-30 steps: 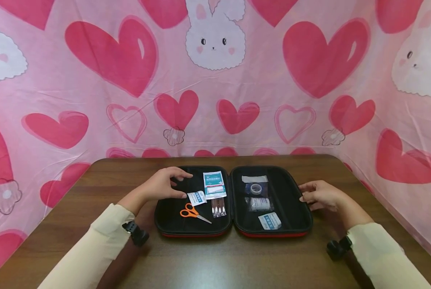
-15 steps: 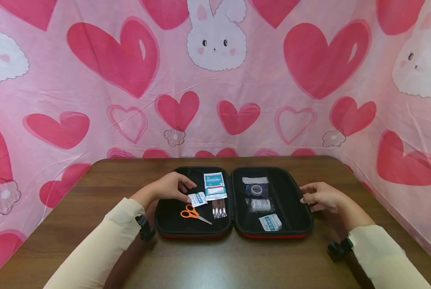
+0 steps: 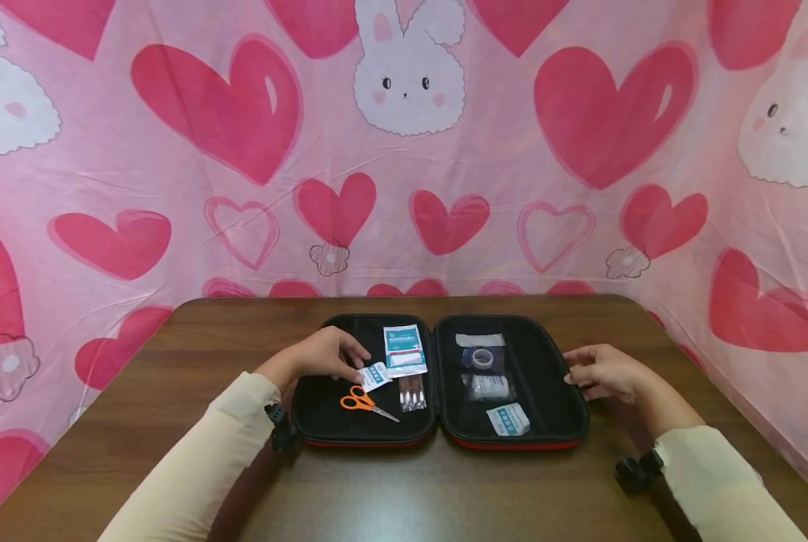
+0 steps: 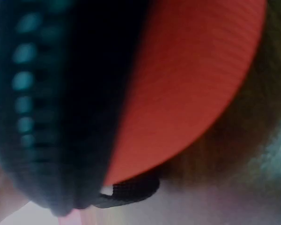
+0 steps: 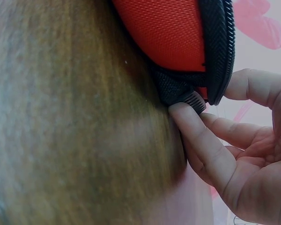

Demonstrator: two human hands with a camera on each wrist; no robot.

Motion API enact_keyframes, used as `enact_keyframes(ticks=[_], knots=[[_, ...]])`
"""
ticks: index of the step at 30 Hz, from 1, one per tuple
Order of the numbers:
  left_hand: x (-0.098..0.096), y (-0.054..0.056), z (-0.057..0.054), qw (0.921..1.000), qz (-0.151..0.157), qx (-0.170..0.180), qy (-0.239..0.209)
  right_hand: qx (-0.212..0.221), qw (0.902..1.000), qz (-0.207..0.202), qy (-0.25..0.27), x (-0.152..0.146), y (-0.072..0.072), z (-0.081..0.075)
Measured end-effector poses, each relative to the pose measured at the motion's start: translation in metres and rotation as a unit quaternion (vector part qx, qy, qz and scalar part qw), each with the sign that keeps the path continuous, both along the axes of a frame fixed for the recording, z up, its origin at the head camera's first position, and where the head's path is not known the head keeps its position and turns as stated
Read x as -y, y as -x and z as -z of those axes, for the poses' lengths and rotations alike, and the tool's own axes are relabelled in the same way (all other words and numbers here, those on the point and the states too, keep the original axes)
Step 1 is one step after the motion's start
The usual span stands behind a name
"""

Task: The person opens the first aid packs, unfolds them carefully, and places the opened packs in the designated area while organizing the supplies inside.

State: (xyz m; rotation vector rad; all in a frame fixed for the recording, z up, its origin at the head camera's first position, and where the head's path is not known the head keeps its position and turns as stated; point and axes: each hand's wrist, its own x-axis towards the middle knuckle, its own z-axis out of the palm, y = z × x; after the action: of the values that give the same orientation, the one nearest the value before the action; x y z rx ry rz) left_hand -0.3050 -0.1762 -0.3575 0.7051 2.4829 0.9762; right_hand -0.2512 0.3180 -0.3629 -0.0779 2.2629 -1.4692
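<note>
An opened first-aid case (image 3: 546, 410), black inside and red outside, lies flat on the table. My left hand (image 3: 322, 354) is over its left half, thumb and fingers pinching the corner of a small white-and-blue alcohol pad sachet (image 3: 376, 376). Orange-handled scissors (image 3: 358, 399) lie just below that sachet, with a teal-and-white packet (image 3: 405, 350) and wrapped cotton swabs (image 3: 413, 393) to its right. At the case's right edge my right hand (image 3: 607, 373) pinches a black strap tab (image 5: 185, 96) beside the zipper. The left wrist view has only the case's red side (image 4: 187, 84), blurred.
The right half carries a tape roll (image 3: 482, 358) in a pouch, a wrapped bandage roll (image 3: 490, 387) and another white-and-blue sachet (image 3: 508, 419). Brown tabletop (image 3: 404, 497) extends in front of the case. A pink heart-patterned cloth (image 3: 404, 165) hangs behind the table.
My left hand has come down and right onto the small sachet, its thumb now at the corner, and the sachet has shifted slightly right. The right hand has kept its place at the case edge.
</note>
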Motion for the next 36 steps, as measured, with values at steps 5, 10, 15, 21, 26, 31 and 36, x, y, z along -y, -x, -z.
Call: enact_keyframes(ticks=[5, 10, 15, 21, 26, 31, 36], knots=[[-0.004, -0.001, 0.004, 0.9999, -0.003, -0.010, 0.013, 0.001, 1.0000, -0.002, 0.004, -0.001, -0.001, 0.001], [-0.006, -0.001, 0.010, 0.9981, 0.012, -0.056, 0.024, 0.001, 1.0000, -0.002, 0.004, -0.002, 0.000, 0.002], [-0.009, 0.000, 0.013, 0.9980, 0.013, -0.059, 0.018, 0.000, 1.0000, -0.004, 0.004, -0.002, 0.000, 0.001], [-0.006, -0.002, 0.009, 0.9994, 0.006, -0.035, -0.006, -0.002, 1.0000, -0.005, 0.002, -0.001, -0.001, 0.000], [-0.001, -0.004, 0.000, 0.9995, -0.015, 0.003, -0.028, -0.004, 1.0000, -0.004, -0.002, -0.001, -0.001, -0.001], [0.002, -0.005, -0.008, 0.9950, -0.028, 0.054, -0.079, -0.005, 1.0000, -0.005, -0.004, -0.001, -0.001, -0.001], [0.005, -0.007, -0.016, 0.9900, -0.048, 0.083, -0.104, -0.002, 1.0000, -0.004, -0.003, -0.001, 0.000, -0.001]])
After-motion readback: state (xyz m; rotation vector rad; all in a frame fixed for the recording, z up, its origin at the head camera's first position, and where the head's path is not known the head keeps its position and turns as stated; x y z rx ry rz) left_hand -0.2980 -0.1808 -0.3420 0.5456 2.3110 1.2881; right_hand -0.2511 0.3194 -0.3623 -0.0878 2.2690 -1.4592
